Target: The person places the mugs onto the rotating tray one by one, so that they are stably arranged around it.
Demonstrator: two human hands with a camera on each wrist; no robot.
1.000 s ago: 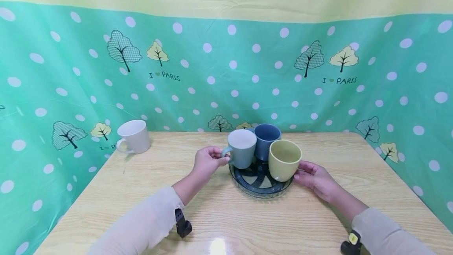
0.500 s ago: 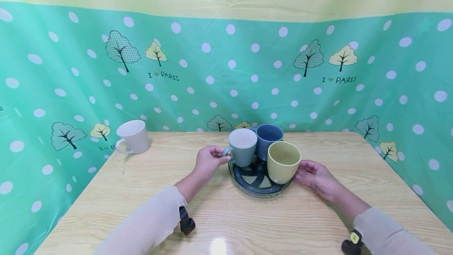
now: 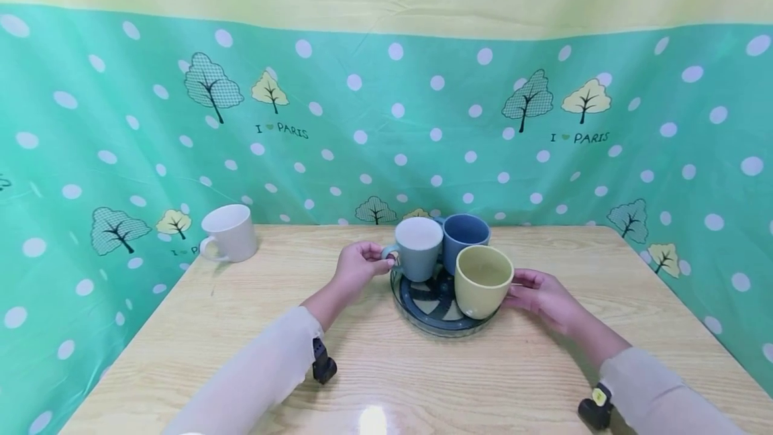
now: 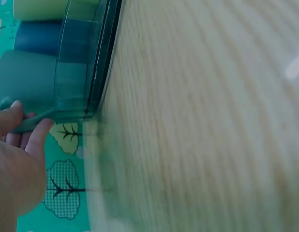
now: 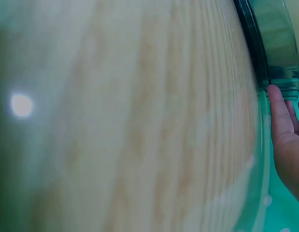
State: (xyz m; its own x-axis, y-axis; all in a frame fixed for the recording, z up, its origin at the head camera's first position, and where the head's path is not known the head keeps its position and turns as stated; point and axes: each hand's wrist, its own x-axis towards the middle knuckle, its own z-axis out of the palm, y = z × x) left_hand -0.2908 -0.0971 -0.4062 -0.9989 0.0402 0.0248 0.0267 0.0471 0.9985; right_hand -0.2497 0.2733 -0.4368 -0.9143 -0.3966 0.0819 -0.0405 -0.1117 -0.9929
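Observation:
Three mugs stand upright in a round, see-through dark tray [image 3: 443, 329] on the table. The grey-green mug [image 3: 418, 250] is at its left, the blue mug [image 3: 465, 237] at the back and the yellow mug [image 3: 483, 284] at the front right. With thumb and fingers my left hand [image 3: 357, 267] pinches the grey-green mug's handle [image 4: 33, 122]. My right hand [image 3: 546, 297] is at the tray's right side beside the yellow mug. In the right wrist view its straight thumb [image 5: 280, 113] meets the tray's edge; the other fingers reach behind, partly hidden.
A white mug [image 3: 232, 233] stands at the table's back left, handle facing left. Behind the wooden table [image 3: 459, 388] hangs a green polka-dot curtain [image 3: 386, 119], which also runs down both sides.
The tray's mugs have shifted clockwise: the grey-green one back and right, the blue one right, the yellow one slightly forward. My left hand has followed its mug; the right has barely moved.

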